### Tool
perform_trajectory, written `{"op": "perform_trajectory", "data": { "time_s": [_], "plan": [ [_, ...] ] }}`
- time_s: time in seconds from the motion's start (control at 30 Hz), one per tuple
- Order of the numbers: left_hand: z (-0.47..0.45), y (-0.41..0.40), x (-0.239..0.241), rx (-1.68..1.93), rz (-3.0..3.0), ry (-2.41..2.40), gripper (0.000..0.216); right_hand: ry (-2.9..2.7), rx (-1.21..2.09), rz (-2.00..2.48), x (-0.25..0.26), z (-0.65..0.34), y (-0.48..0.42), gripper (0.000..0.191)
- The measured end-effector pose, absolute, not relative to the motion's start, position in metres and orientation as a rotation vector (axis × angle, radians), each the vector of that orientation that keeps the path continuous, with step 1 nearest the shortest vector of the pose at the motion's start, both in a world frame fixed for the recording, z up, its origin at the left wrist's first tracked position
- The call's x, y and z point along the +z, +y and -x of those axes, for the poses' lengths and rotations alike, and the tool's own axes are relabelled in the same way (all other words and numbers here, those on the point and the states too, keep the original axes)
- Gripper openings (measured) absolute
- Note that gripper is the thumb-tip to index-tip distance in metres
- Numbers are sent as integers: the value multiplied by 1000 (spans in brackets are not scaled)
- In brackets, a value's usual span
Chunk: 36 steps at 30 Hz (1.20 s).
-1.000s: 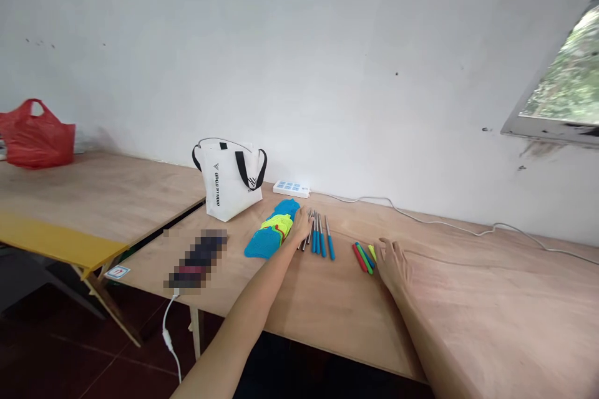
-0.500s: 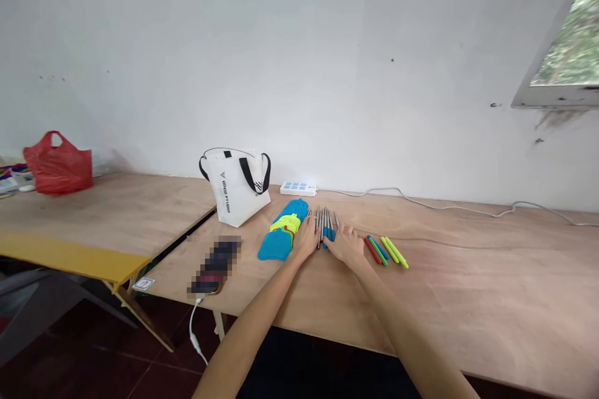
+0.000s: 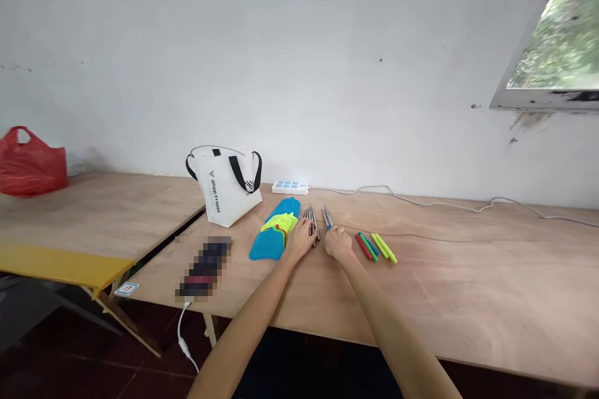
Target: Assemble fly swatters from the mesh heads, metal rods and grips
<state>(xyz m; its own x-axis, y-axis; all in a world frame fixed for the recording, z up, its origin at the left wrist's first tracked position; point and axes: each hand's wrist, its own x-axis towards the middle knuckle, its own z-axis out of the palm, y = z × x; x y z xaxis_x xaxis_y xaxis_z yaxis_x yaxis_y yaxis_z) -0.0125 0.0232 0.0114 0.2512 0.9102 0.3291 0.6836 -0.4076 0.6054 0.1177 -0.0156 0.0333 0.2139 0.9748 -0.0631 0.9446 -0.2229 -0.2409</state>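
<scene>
My left hand point(image 3: 299, 238) curls its fingers over a small bunch of thin metal rods point(image 3: 309, 213) on the wooden table. Just to the right, my right hand point(image 3: 338, 242) is closed around several metal rods with blue handles point(image 3: 327, 218); their tips point towards the wall and the hand hides most of the handles. A gap separates the two bunches. Beside my left hand lie overlapping mesh fly swatter heads, blue point(image 3: 267, 244) and yellow-green point(image 3: 281, 221). To the right of my right hand lie loose plastic handles: red point(image 3: 364, 247), green point(image 3: 373, 254), blue point(image 3: 369, 243) and yellow point(image 3: 384, 248).
A white bag point(image 3: 227, 190) with black straps stands at the back left. Near the wall is a white power strip point(image 3: 290, 187) with a cable point(image 3: 421, 202) running right. A blurred-out phone-like object point(image 3: 204, 267) lies front left. A red plastic bag point(image 3: 32, 165) sits on another table.
The blue-handled rods now sit in my right hand, which has closed around them. A gap has opened between them and the rods under my left hand. The view has shifted slightly right.
</scene>
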Motion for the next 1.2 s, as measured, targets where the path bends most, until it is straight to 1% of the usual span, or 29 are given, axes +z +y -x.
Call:
{"op": "perform_trajectory", "data": {
  "time_s": [0.1, 0.2, 0.3, 0.37, 0.47, 0.53, 0.6, 0.67, 0.73, 0.8, 0.9, 1.07, 1.13, 1.2],
  "plan": [
    [10, 20, 13, 1006, -2103, 1383, 12, -1758, 375, 2229, 34, -128, -27, 38],
    [3, 17, 19, 1126, -1955, 1320, 18, -1714, 491, 2027, 39, -140, -46, 32],
    [-10, 12, 29, 1207, -1776, 1275, 32, -1695, 655, 1780, 40, -146, -71, 42],
    [-20, 5, 38, 1170, -1659, 1165, 43, -1687, 770, 1645, 35, -145, -89, 49],
    [-32, -13, 52, 1042, -1344, 764, 52, -1577, 1047, 1345, 25, -143, -112, 60],
    [-37, -28, 61, 1053, -1178, 563, 55, -1477, 1173, 1155, 19, -142, -124, 65],
    [-39, -46, 69, 1132, -1169, 487, 59, -1459, 1135, 1084, 19, -143, -133, 64],
    [-39, -63, 77, 1151, -1247, 424, 57, -1510, 1041, 1075, 21, -145, -142, 57],
    [-35, -79, 84, 1080, -1333, 342, 57, -1566, 1020, 1106, 23, -145, -149, 50],
    [-31, -91, 89, 969, -1359, 246, 62, -1588, 1047, 1161, 23, -145, -155, 47],
    [-24, -97, 92, 849, -1334, 150, 70, -1574, 1076, 1189, 20, -146, -161, 51],
    [-22, -88, 88, 797, -1248, 150, 83, -1497, 1158, 1225, 15, -151, -165, 62],
    [-26, -88, 87, 826, -1243, 172, 83, -1496, 1148, 1234, 15, -150, -166, 61],
    [-31, -91, 86, 899, -1281, 229, 78, -1532, 1103, 1213, 15, -148, -166, 57]
  ]
}}
